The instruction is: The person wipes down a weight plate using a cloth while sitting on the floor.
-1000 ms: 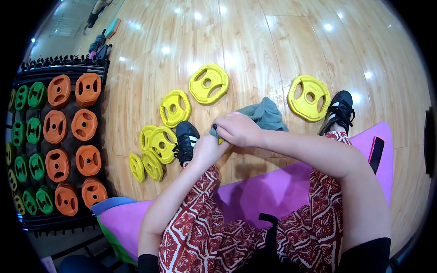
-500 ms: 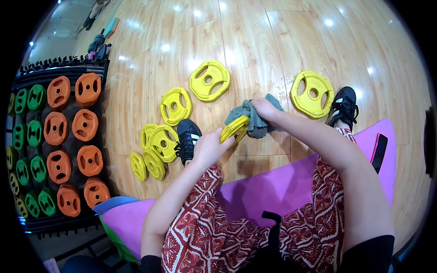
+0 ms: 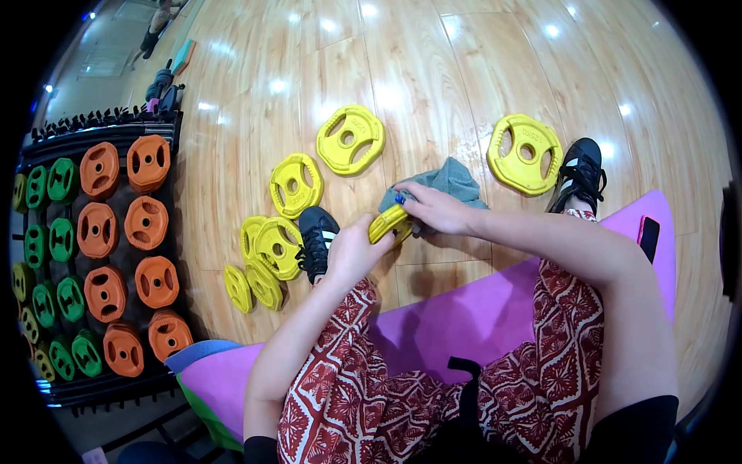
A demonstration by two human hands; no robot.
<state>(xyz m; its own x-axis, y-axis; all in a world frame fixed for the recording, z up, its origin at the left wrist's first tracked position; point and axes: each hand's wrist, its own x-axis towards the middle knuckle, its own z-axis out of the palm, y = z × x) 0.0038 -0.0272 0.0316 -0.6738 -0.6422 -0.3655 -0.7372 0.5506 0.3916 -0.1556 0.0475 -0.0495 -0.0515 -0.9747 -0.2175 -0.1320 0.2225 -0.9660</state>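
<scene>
A yellow weight plate (image 3: 391,224) is held just above the middle of the frame, turned nearly edge-on to the camera, so that its thick rim shows as a narrow band. The long axis of that band slants from lower left to upper right, one end pointing at the left hand (image 3: 358,249) and the other at the right hand (image 3: 439,210). The left hand grasps the lower-left end, fingers wrapped around the rim. The right hand is curled over the upper-right end and clutches a gray cloth (image 3: 450,182) against it; the cloth spreads out beyond the knuckles toward the upper right (whether its far end touches the floor, I cannot tell). Blue polish shows on a right-hand nail, beside the plate's upper tip. Left of the hands, near the black left sneaker (image 3: 316,241), a cluster of yellow plates (image 3: 277,248) overlaps on the wooden floor (image 3: 433,93); another plate (image 3: 350,139) lies flat at upper center, and one more (image 3: 525,155) at upper right, close to the right sneaker (image 3: 581,176). A purple mat (image 3: 456,317) crosses the lower part of the frame, with a phone (image 3: 649,238) at its right end. Orange plates (image 3: 98,230) and green plates (image 3: 62,240) fill a rack at the left edge.
</scene>
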